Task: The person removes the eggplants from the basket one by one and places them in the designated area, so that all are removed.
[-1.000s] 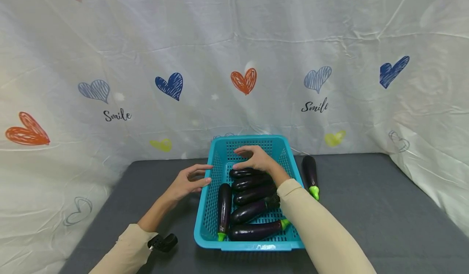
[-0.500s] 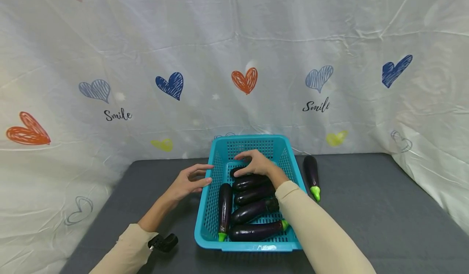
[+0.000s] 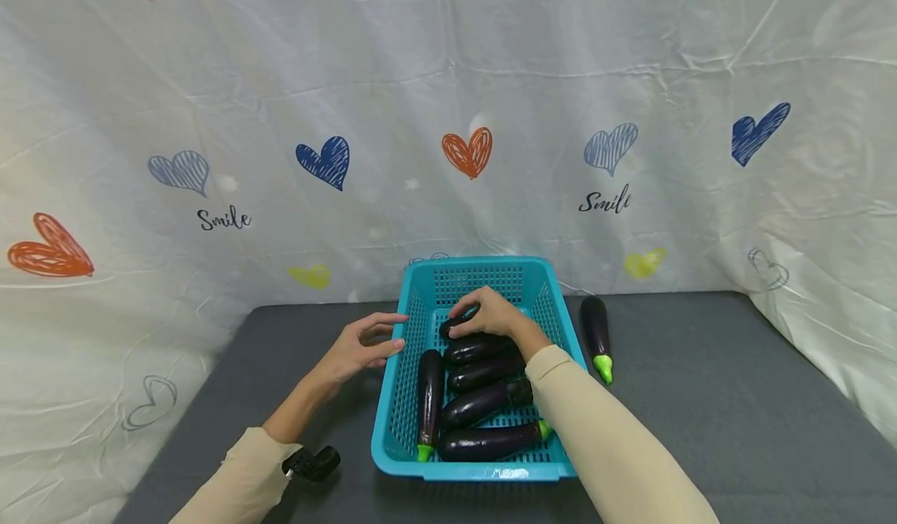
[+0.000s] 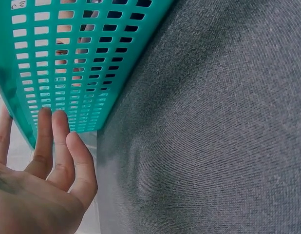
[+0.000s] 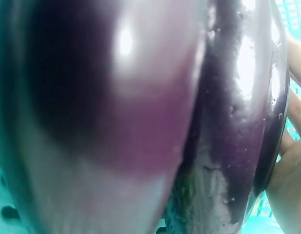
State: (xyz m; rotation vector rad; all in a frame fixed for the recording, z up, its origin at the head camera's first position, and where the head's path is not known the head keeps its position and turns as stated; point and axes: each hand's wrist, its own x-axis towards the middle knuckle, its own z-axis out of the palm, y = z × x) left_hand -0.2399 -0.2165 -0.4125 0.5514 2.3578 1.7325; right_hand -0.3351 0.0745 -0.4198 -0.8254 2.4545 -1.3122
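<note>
Eggplant (image 3: 459, 321), dark and glossy, between the thumb and fingers of the right hand (image 3: 496, 314). Lies crosswise at the far end of a teal slotted basket (image 3: 462, 471), with the thumb on its near side, the fingertips bent over its far side and one rounded end showing in the pinch. Just beside the thumb, on the near side, the next eggplant (image 3: 480, 348), unheld.

Inside the basket, six eggplants by count: five roughly crosswise in a row, plus one lengthwise eggplant (image 3: 430, 392) along the left wall, stem end near. Outside, on the dark grey table (image 3: 701, 399), just right of the basket, one lone eggplant (image 3: 594, 329) with a green stem; seven in view.

At the left rim, the left hand (image 3: 357, 351), fingers apart and gently bent, holding nothing; touching the rim or not, impossible to tell. Behind, white cloth (image 3: 392, 80) printed with hearts.
</note>
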